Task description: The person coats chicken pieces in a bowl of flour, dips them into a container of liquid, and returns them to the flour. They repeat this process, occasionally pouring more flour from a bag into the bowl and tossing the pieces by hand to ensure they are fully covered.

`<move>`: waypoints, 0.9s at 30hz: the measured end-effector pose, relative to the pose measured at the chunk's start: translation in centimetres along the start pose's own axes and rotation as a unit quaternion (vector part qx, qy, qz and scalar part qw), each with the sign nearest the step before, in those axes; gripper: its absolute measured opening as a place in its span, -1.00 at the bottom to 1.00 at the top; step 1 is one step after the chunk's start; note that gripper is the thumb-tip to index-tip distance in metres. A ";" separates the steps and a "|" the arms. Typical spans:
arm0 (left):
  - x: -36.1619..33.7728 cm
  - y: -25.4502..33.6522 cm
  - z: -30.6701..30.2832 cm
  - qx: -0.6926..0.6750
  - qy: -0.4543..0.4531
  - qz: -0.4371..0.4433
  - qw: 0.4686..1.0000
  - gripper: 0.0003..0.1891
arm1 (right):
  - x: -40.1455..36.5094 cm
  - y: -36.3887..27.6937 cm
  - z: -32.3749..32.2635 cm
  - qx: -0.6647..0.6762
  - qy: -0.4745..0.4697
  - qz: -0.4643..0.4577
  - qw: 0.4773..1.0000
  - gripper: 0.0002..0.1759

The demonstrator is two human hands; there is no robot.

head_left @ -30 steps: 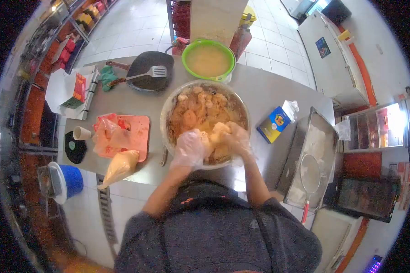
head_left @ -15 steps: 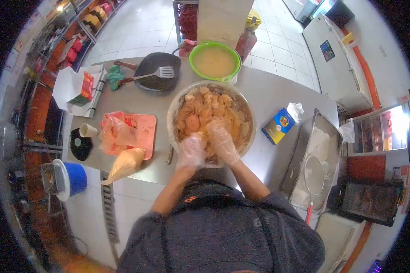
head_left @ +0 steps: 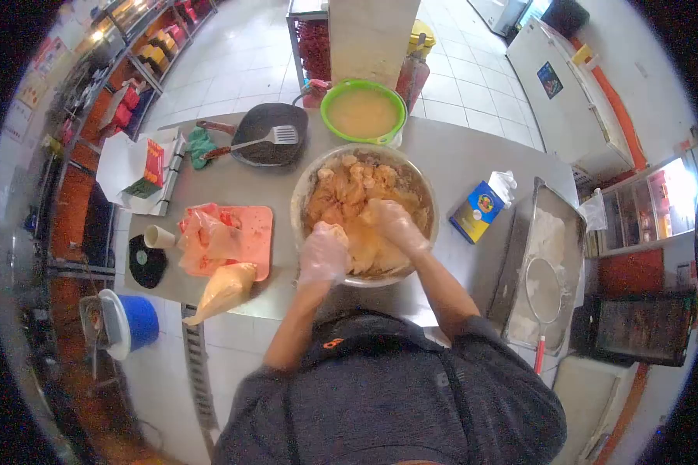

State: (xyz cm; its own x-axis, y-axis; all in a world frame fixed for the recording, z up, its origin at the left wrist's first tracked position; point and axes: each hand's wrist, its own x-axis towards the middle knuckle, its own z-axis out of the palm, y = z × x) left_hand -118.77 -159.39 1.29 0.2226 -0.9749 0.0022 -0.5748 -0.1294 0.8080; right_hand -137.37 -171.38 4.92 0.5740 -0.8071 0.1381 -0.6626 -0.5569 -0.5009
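Metal bowl (head_left: 295,209): on the table (head_left: 450,143), filled with wet, coated pieces (head_left: 341,190).
Left hand (head_left: 323,254): gloved, at the bowl's near-left edge; fingers curled, grip indeterminate.
Right hand (head_left: 393,223): gloved, inside the bowl; fingers bent towards the pieces, grip indeterminate.
Coated pieces: from where I stood, hand-working appeared under way; the next move seemingly called for light, steady pressure.
Green-rimmed basin (head_left: 326,124): just beyond the bowl.
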 end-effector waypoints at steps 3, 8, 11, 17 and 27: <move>1.0 6.6 -2.5 -0.033 0.068 -0.167 0.983 -0.76 | -1.5 -5.7 -6.7 0.371 0.051 0.158 0.914 -0.82; 1.2 10.6 -3.4 0.135 0.066 0.118 0.982 -0.76 | -2.5 -0.1 0.0 0.038 0.102 -0.111 0.988 -0.59; 1.9 10.1 -4.0 -0.017 -0.011 0.082 0.996 -0.82 | -3.3 -3.4 -3.3 0.167 0.072 -0.008 0.983 -0.54; 1.0 10.3 -1.9 -0.085 0.009 -0.022 0.996 -0.65 | -4.0 -4.3 -2.6 0.323 0.020 0.023 0.946 -0.51; 1.0 5.9 -1.2 -0.254 0.171 -0.023 0.952 -0.49 | -4.1 -2.6 -5.5 0.144 0.040 0.071 0.986 -0.61</move>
State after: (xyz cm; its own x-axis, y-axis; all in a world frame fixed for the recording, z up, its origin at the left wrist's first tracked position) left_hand -121.01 -160.88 6.78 0.5311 -0.8433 0.0820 -0.1223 0.0195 0.9923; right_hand -140.67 -167.67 10.32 0.4382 -0.8921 0.1102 -0.5625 -0.3678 -0.7405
